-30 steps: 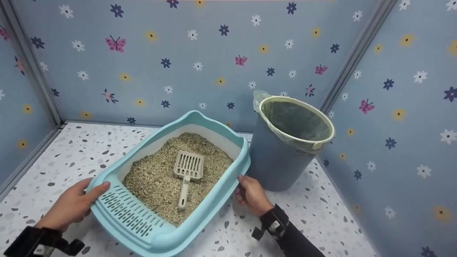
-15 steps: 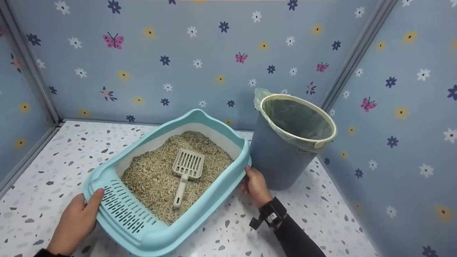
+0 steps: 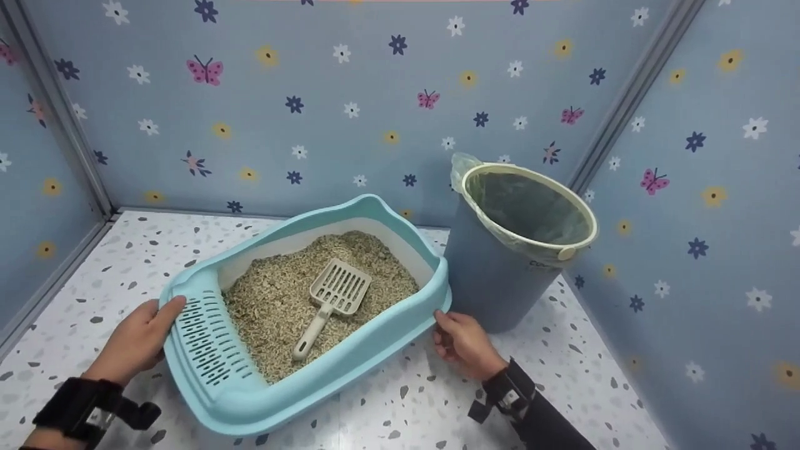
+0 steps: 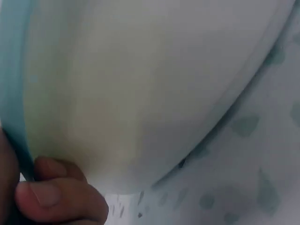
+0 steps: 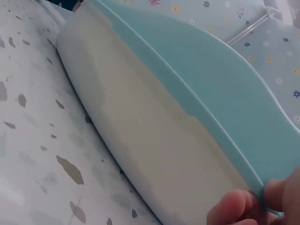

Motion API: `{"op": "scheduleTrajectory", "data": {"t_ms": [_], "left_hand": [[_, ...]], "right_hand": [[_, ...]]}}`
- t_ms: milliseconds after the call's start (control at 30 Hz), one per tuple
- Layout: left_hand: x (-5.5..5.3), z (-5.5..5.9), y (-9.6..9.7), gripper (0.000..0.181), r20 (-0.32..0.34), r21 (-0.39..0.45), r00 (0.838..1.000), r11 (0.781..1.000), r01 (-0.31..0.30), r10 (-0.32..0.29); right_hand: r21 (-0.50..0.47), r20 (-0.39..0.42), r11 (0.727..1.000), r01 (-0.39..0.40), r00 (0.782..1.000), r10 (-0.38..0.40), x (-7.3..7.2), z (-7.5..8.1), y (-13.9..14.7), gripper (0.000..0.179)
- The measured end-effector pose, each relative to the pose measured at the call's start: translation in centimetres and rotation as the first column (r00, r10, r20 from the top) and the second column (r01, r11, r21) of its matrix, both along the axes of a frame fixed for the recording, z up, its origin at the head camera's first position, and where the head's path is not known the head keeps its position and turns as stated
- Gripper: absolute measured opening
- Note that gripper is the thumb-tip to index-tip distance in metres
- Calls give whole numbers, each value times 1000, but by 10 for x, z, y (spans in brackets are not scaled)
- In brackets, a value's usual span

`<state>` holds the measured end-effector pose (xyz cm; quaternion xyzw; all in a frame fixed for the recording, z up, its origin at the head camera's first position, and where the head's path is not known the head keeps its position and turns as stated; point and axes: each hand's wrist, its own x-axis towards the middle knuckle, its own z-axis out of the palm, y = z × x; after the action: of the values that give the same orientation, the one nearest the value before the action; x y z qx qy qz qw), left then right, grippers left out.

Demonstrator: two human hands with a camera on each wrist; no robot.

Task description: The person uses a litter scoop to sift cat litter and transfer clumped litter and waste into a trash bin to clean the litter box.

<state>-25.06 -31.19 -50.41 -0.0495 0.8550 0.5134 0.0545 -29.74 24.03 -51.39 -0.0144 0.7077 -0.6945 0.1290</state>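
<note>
A light-blue litter box (image 3: 350, 365) with a white base stands at an angle on the speckled surface. Its front ledge is slotted, and pale brown litter (image 3: 275, 300) fills the inside, heaped toward the back. On the litter lies a beige slotted litter scoop (image 3: 340, 287), handle toward the near side. My left hand (image 3: 134, 337) grips the rim at the slotted end, thumb on top; in the left wrist view its curled fingers (image 4: 61, 199) show under the rim. My right hand (image 3: 465, 344) pinches the rim's lower edge at the far right corner, near the bin.
A blue-grey bin (image 3: 500, 287), lined with a translucent bag under a cream ring, stands right behind the box's right corner. Flower-patterned panels (image 3: 350, 125) close off the back and both sides. Speckled surface (image 3: 400, 412) shows in front of the box.
The litter box has turned clockwise with the scoop and litter in it, its slotted end swinging away from me. Both hands have moved with it, holding the rim.
</note>
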Motion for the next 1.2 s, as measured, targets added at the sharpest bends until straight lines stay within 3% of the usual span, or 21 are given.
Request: {"op": "scheduleTrajectory", "data": {"t_ms": [100, 233, 333, 400, 567, 767, 867, 1000, 1100, 1200], "left_hand": [[13, 1, 11, 82, -23, 49, 1000, 999, 21, -20], [42, 1, 32, 75, -15, 132, 998, 989, 60, -59], [56, 0, 44, 72, 5, 169, 999, 985, 47, -49], [59, 0, 48, 73, 2, 174, 999, 984, 38, -39], [50, 2, 39, 75, 40, 150, 998, 988, 37, -44], [21, -2, 10, 86, 50, 115, 997, 992, 60, -67], [17, -1, 5, 88, 57, 109, 997, 993, 46, -53], [37, 4, 19, 88, 100, 99, 994, 995, 24, -34], [60, 8, 35, 86, 164, 138, 986, 990, 8, -31], [74, 10, 48, 82, 207, 195, 978, 980, -28, -13]], "right_hand": [[8, 13, 997, 76, 997, -77, -8, -1, 1, 48], [-40, 1, 984, 176, 984, -176, -19, -3, -3, 43], [-67, -24, 980, 188, 981, -190, -22, -3, -5, 37], [-63, -38, 981, 185, 982, -188, -21, -3, -5, 35], [-20, -70, 982, 188, 979, -189, -8, -8, -7, 36], [19, -84, 986, 167, 983, -165, 18, -10, -7, 35], [66, -106, 985, 161, 982, -153, 17, -10, -6, 39], [138, -146, 969, 207, 972, -187, 0, -9, -6, 45], [165, -168, 955, 245, 961, -218, -11, -9, -5, 46], [168, -177, 951, 260, 957, -231, -15, -9, -4, 44]]}}
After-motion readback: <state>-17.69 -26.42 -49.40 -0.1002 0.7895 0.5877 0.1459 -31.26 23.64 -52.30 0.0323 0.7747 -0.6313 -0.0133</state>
